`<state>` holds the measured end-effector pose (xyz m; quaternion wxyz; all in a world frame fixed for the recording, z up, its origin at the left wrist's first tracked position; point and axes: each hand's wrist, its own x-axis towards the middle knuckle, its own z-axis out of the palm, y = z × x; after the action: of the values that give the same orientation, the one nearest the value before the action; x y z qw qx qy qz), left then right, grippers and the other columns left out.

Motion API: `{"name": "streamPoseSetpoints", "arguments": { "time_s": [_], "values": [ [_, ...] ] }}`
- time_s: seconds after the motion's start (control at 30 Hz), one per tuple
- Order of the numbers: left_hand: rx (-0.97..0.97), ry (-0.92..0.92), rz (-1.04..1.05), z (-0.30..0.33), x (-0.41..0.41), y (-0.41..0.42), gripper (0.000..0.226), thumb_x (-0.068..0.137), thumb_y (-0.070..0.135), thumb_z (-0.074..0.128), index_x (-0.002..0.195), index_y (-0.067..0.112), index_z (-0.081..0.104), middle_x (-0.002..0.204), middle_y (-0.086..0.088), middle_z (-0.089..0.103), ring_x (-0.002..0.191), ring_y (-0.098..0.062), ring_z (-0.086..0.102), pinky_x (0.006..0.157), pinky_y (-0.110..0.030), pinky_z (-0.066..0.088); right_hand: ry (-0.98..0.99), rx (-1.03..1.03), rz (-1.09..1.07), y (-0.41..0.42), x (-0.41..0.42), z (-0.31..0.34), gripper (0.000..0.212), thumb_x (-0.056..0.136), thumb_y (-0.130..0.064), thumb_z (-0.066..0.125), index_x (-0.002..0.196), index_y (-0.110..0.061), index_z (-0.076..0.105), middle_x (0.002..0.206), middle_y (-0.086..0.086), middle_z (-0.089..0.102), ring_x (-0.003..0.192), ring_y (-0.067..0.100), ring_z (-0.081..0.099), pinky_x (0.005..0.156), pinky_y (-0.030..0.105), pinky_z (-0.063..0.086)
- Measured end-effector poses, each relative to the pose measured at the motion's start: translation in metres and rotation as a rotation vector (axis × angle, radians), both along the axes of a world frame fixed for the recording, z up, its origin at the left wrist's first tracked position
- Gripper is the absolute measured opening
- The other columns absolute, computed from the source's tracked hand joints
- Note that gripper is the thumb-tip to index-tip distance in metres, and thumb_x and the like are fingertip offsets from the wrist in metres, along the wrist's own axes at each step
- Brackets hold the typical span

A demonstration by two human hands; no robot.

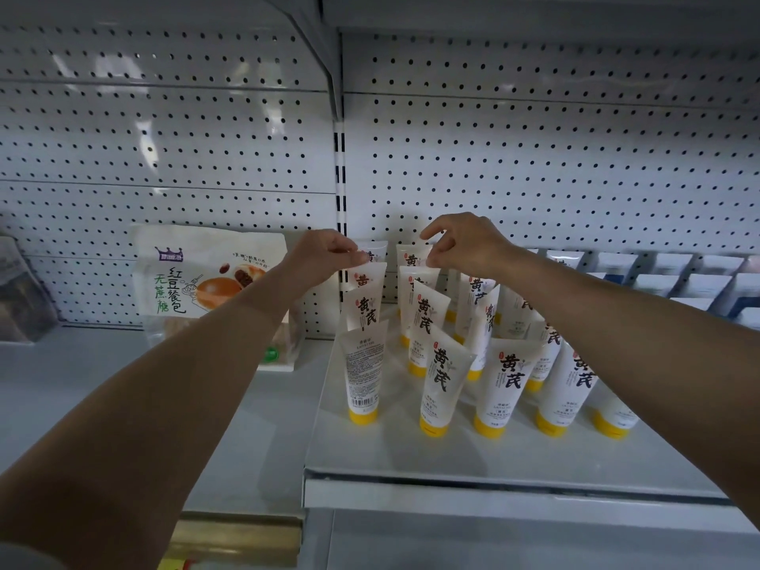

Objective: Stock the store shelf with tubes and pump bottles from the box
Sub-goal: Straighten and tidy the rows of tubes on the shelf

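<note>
Several white tubes with yellow caps stand cap-down in rows on the grey shelf [411, 454]; the front left tube [364, 376] shows its back label. My left hand [325, 250] pinches the top edge of a tube in the back left row [368, 277]. My right hand [464, 244] pinches the top of the rear tube in the second row [411, 259]. Both arms reach forward over the shelf. No box or pump bottles are in view.
A bread bag with a bun picture [205, 277] leans against the pegboard back [534, 158] on the left shelf. White and blue boxes [678, 281] line the right rear. A dark packet [20, 298] sits at the far left.
</note>
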<state>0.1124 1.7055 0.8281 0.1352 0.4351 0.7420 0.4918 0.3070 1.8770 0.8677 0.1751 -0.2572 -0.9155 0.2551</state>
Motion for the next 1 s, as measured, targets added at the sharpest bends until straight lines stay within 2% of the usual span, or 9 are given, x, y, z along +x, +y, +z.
{"name": "streamPoseSetpoints", "arguments": {
  "time_s": [0.07, 0.27, 0.33, 0.47, 0.53, 0.63, 0.8, 0.93, 1.0],
  "values": [
    [-0.004, 0.007, 0.001, 0.003, 0.003, -0.007, 0.035, 0.076, 0.041, 0.081, 0.100, 0.017, 0.073, 0.099, 0.002, 0.074, 0.097, -0.013, 0.068, 0.089, -0.030, 0.052, 0.011, 0.008, -0.001, -0.003, 0.005, 0.003, 0.038, 0.082, -0.020, 0.080, 0.116, -0.028, 0.066, 0.092, -0.005, 0.074, 0.100, 0.010, 0.067, 0.083, 0.025, 0.048],
    [0.000, 0.013, -0.025, 0.012, 0.018, -0.029, 0.029, 0.076, 0.043, 0.080, 0.095, 0.023, 0.074, 0.097, 0.009, 0.075, 0.097, -0.005, 0.067, 0.087, -0.025, 0.050, -0.007, -0.037, 0.021, -0.020, 0.020, 0.013, 0.039, 0.081, -0.021, 0.080, 0.117, -0.027, 0.067, 0.094, -0.005, 0.075, 0.100, 0.012, 0.067, 0.084, 0.029, 0.052],
    [-0.006, 0.003, -0.057, 0.011, 0.022, -0.035, 0.029, 0.076, 0.042, 0.080, 0.095, 0.022, 0.075, 0.096, 0.009, 0.075, 0.098, -0.006, 0.067, 0.090, -0.027, 0.051, -0.031, -0.046, 0.030, -0.027, 0.024, 0.014, 0.039, 0.080, -0.023, 0.082, 0.117, -0.028, 0.067, 0.094, -0.006, 0.075, 0.100, 0.011, 0.067, 0.079, 0.029, 0.054],
    [-0.086, -0.035, -0.123, 0.005, 0.029, -0.045, 0.030, 0.076, 0.037, 0.081, 0.099, 0.018, 0.075, 0.099, 0.010, 0.075, 0.102, -0.002, 0.066, 0.095, -0.024, 0.046, -0.097, -0.040, 0.043, -0.039, 0.028, 0.012, 0.042, 0.078, -0.023, 0.084, 0.116, -0.027, 0.067, 0.093, -0.005, 0.075, 0.099, 0.010, 0.065, 0.067, 0.023, 0.045],
    [-0.110, -0.054, -0.142, 0.001, 0.031, -0.046, 0.027, 0.076, 0.035, 0.081, 0.096, 0.019, 0.075, 0.101, 0.011, 0.075, 0.103, -0.001, 0.065, 0.095, -0.022, 0.045, -0.122, -0.029, 0.040, -0.044, 0.029, 0.011, 0.042, 0.078, -0.020, 0.083, 0.117, -0.026, 0.067, 0.095, -0.004, 0.075, 0.101, 0.011, 0.064, 0.074, 0.025, 0.049],
    [-0.146, -0.044, -0.122, -0.002, 0.036, -0.044, 0.025, 0.075, 0.035, 0.082, 0.095, 0.022, 0.075, 0.096, 0.015, 0.072, 0.096, 0.002, 0.062, 0.082, -0.016, 0.043, -0.142, -0.010, 0.038, -0.050, 0.029, 0.008, 0.044, 0.079, -0.016, 0.082, 0.120, -0.024, 0.066, 0.094, -0.004, 0.073, 0.102, 0.013, 0.065, 0.089, 0.031, 0.053],
    [-0.182, 0.030, -0.101, -0.003, 0.040, -0.038, 0.035, 0.076, 0.025, 0.083, 0.106, 0.011, 0.071, 0.090, 0.014, 0.067, 0.083, 0.001, 0.060, 0.068, -0.016, 0.044, -0.145, 0.014, 0.040, -0.051, 0.027, 0.005, 0.042, 0.082, -0.008, 0.078, 0.119, -0.022, 0.066, 0.086, -0.007, 0.070, 0.103, 0.016, 0.067, 0.092, 0.036, 0.055],
    [-0.164, 0.072, -0.076, -0.004, 0.040, -0.035, 0.025, 0.077, 0.019, 0.082, 0.100, 0.012, 0.074, 0.091, 0.011, 0.068, 0.085, -0.003, 0.062, 0.069, -0.016, 0.045, -0.140, 0.025, 0.056, -0.050, 0.027, 0.004, 0.044, 0.082, -0.004, 0.077, 0.122, -0.019, 0.065, 0.089, -0.004, 0.072, 0.102, 0.015, 0.068, 0.092, 0.032, 0.053],
    [-0.158, 0.077, -0.079, -0.005, 0.038, -0.035, 0.022, 0.077, 0.016, 0.082, 0.098, 0.012, 0.075, 0.091, 0.009, 0.071, 0.089, -0.010, 0.065, 0.076, -0.021, 0.051, -0.134, 0.024, 0.060, -0.050, 0.028, 0.003, 0.044, 0.083, -0.003, 0.077, 0.122, -0.019, 0.065, 0.089, -0.004, 0.072, 0.101, 0.014, 0.068, 0.094, 0.032, 0.053]
  ]
}}
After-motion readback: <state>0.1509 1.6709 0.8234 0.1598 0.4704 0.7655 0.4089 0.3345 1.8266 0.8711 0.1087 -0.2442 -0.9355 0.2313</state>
